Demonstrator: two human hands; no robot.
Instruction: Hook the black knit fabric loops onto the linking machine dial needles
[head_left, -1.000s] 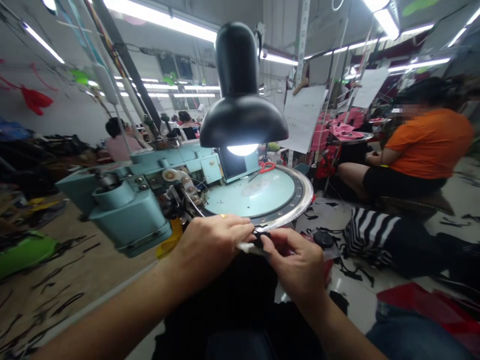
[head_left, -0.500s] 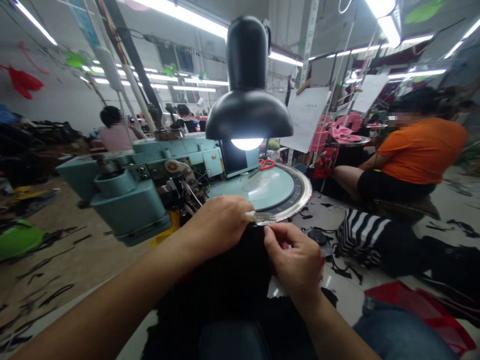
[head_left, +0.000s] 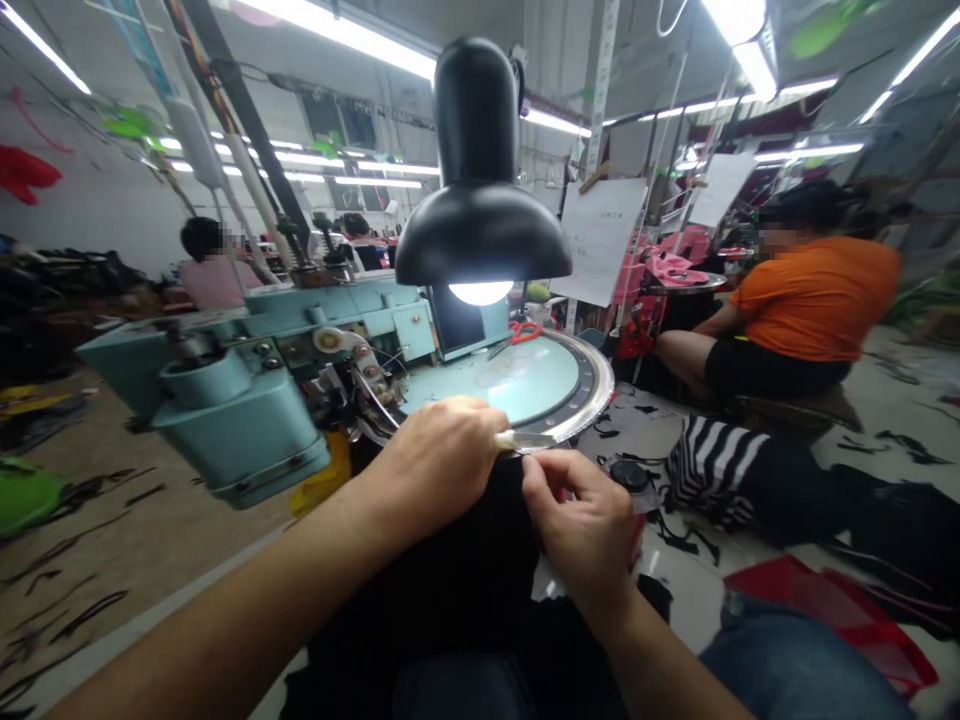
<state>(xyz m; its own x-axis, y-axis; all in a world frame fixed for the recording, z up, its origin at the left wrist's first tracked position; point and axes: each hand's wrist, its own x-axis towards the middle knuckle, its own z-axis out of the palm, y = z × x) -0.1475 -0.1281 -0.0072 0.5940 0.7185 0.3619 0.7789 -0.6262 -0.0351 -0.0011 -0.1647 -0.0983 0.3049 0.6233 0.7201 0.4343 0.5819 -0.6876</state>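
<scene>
Tool (head_left: 507,440) in left fingers (head_left: 489,452) raised to toothed rim (head_left: 604,388); right fingers (head_left: 537,482) pinch black cloth (head_left: 487,560).

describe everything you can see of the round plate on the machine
The round plate lies roughly flat beneath the lit black lamp. Its smooth, glossy centre is pale blue-green; around it runs a dark ring with small round marks, then a silvery, metal-looking rim with fine teeth along the near edge. Red-handled scissors lie at its far side. Black cloth hangs at the near rim, where the right hand pinches; the left hand, holding a pale-handled tool, hides part of that edge.
</scene>
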